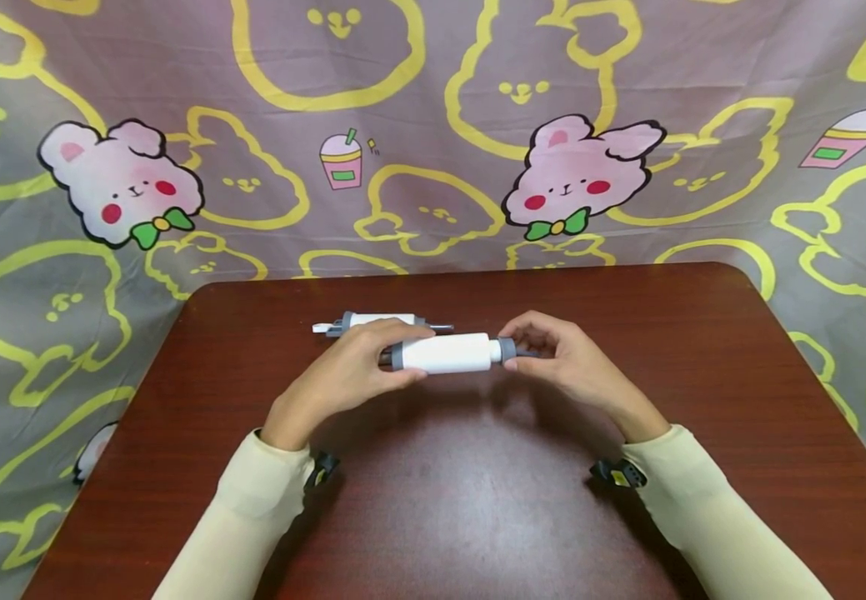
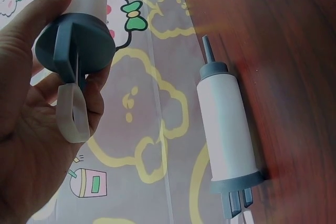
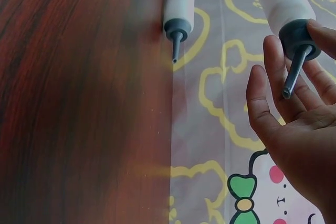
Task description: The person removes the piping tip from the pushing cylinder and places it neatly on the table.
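My left hand (image 1: 342,367) grips a white syringe-like tube (image 1: 448,354) near its rear end, thumb along the barrel. A grey flange (image 2: 92,40) and a pale loop handle (image 2: 73,124) stick out at that end. My right hand (image 1: 578,362) pinches the grey nozzle cap (image 3: 298,34) at the other end between thumb and fingers. From the cap a thin grey spout (image 3: 295,74) points out. In the head view, a narrower white neck shows between barrel and cap. The tube is held roughly level above the table.
A second, similar white tube (image 2: 226,129) with grey ends lies on the brown table (image 1: 478,500), just behind the held one. A patterned cloth (image 1: 417,125) hangs along the table's far edge. Dark wrist devices (image 1: 618,475) sit by both cuffs.
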`<action>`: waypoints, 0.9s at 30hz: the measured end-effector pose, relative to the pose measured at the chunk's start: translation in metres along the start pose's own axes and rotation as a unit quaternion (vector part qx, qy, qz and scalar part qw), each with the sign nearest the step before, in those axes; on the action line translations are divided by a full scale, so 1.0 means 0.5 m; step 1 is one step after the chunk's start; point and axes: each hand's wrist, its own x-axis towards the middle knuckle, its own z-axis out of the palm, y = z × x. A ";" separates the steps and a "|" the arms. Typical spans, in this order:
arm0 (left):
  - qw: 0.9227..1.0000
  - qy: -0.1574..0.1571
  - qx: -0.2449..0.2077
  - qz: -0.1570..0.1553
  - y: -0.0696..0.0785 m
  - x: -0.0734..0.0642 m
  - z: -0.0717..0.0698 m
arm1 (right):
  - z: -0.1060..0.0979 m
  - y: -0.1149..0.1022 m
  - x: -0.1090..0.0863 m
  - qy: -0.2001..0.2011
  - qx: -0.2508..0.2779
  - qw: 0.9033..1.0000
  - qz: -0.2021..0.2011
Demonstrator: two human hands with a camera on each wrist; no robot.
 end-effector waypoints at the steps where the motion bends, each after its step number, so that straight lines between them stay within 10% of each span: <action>1: 1.000 0.001 0.000 -0.001 0.000 0.000 0.000 | 0.000 -0.001 0.000 0.000 -0.001 1.000 0.000; 27: 0.999 0.001 0.009 -0.049 -0.050 -0.062 -0.005 | -0.006 0.005 -0.005 0.002 -0.012 1.000 0.002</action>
